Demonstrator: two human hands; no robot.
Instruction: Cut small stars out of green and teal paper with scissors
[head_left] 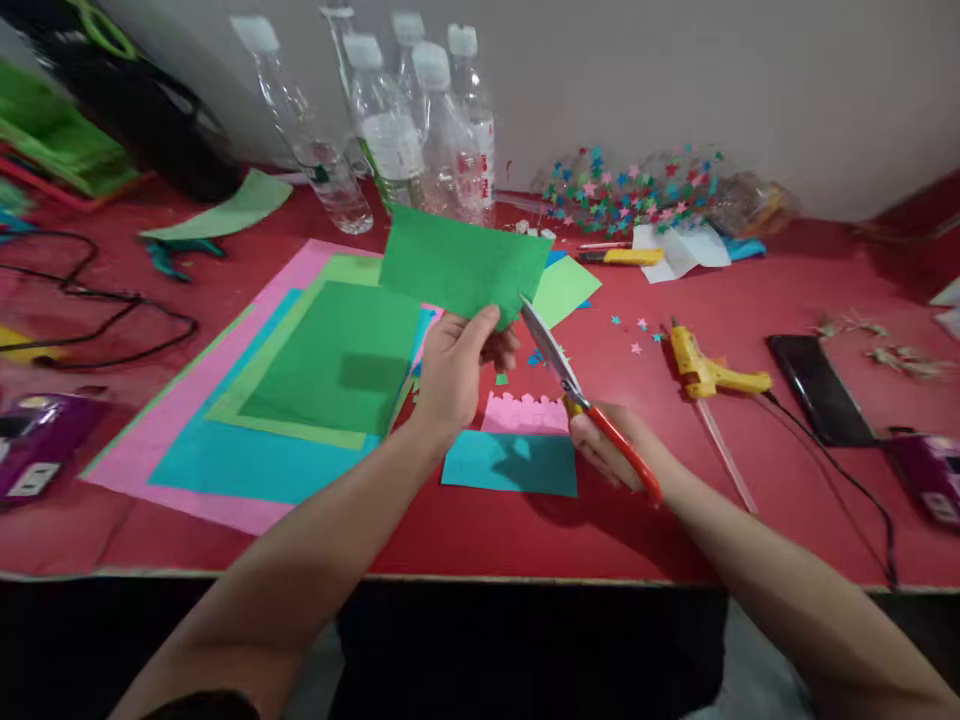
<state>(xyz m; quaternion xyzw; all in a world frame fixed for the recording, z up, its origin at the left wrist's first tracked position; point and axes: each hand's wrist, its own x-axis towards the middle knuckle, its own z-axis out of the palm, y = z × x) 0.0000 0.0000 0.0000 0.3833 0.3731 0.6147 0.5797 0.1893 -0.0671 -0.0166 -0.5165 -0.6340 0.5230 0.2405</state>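
My left hand [461, 365] pinches the lower edge of a green sheet of paper [465, 260], thumb in front, holding it raised above the table. In my right hand [611, 440] is a pair of scissors [562, 370] with red handles, their blades pointing up and left. The blade tips are at the lower right edge of the green sheet; whether they touch it I cannot tell. Below my hands lie a blue paper strip [510, 475] and a pink paper [525, 414] with a jagged top edge. Small paper stars [637, 348] are scattered to the right.
Stacked coloured sheets [330, 360] lie at left. Several plastic bottles [386, 140] stand against the wall, beside a bag of paper stars [630, 190]. A yellow cutter [630, 257], a glue gun [705, 370] with its cord and a black phone [821, 390] lie at right.
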